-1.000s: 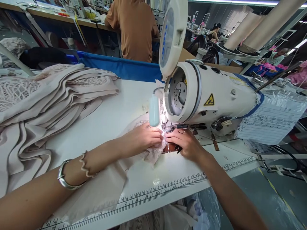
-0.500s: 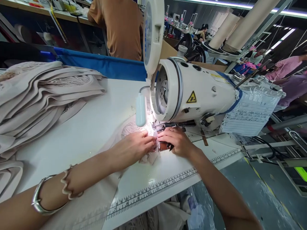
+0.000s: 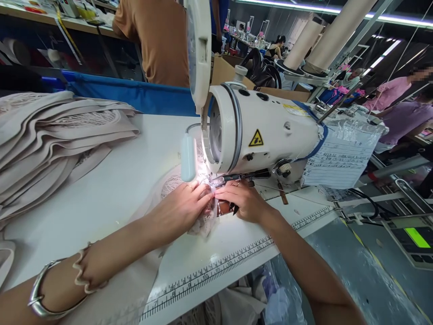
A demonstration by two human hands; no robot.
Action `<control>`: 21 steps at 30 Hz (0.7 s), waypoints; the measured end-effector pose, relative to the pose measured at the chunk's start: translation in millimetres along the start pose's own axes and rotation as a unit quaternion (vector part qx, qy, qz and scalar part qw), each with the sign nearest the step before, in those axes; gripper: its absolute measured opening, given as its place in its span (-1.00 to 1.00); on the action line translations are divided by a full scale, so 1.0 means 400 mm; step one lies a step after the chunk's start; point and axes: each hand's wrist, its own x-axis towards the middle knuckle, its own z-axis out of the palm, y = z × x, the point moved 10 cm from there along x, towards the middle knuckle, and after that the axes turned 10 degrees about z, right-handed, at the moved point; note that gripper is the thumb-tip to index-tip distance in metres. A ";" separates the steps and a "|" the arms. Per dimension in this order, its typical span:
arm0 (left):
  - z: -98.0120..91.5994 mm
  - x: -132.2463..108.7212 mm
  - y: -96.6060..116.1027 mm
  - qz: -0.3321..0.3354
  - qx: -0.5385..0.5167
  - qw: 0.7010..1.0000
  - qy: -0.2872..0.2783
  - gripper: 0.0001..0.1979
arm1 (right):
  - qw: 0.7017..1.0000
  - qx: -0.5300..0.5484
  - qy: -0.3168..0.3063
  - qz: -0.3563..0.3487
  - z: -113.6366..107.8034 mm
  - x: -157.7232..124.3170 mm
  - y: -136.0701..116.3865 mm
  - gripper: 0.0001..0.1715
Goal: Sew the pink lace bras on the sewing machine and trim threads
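Two bare hands work on one thin, pale pink piece of cloth with lace [image 3: 203,225], which lies on a smooth white table [image 3: 145,155] between the middle and the near edge, partly under the left forearm. The left hand [image 3: 184,205] rests on it with bent fingers bunched together; I cannot tell whether its grip pinches the cloth. The right hand [image 3: 248,201], wearing one ring [image 3: 238,183], has its fingers stretched toward the left fingertips. One small black pointed object [image 3: 235,209] shows below it, and I cannot tell whether that grip has hold of anything.

Just beyond both hands, one white, barrel-shaped sewing machine [image 3: 277,131] bears one yellow triangular warning sticker [image 3: 256,138] and one pale blue oblong lamp [image 3: 188,158]. One layered heap of beige fabric with lace [image 3: 67,140] covers the table's far left corner. One black-marked ruler strip [image 3: 216,276] runs along the near edge. The left arm wears one silver metal bracelet [image 3: 38,295] and one wavy beige band [image 3: 80,271].
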 end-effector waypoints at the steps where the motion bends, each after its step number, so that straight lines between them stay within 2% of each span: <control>1: 0.001 0.001 -0.001 -0.005 0.008 1.000 -0.004 -0.74 | 1.000 -0.006 -0.008 0.005 0.005 -0.001 0.004 -0.57; 5: -0.013 0.007 -0.004 -0.014 0.013 1.000 0.001 -0.73 | 0.999 -0.034 -0.018 0.011 0.009 0.001 0.004 -0.54; 11: -0.009 0.002 0.010 0.059 -0.047 0.997 -0.005 -0.64 | 0.999 -0.031 -0.008 -0.012 -0.002 0.007 -0.022 -0.71; 16: 0.007 -0.007 -0.009 0.030 -0.057 0.998 -0.002 -0.65 | 0.999 -0.019 -0.027 0.007 0.006 0.010 -0.013 -0.68; 21: -0.004 -0.005 -0.011 0.020 -0.029 0.999 0.020 -0.73 | 0.999 0.007 -0.036 0.025 0.006 0.012 -0.007 -0.70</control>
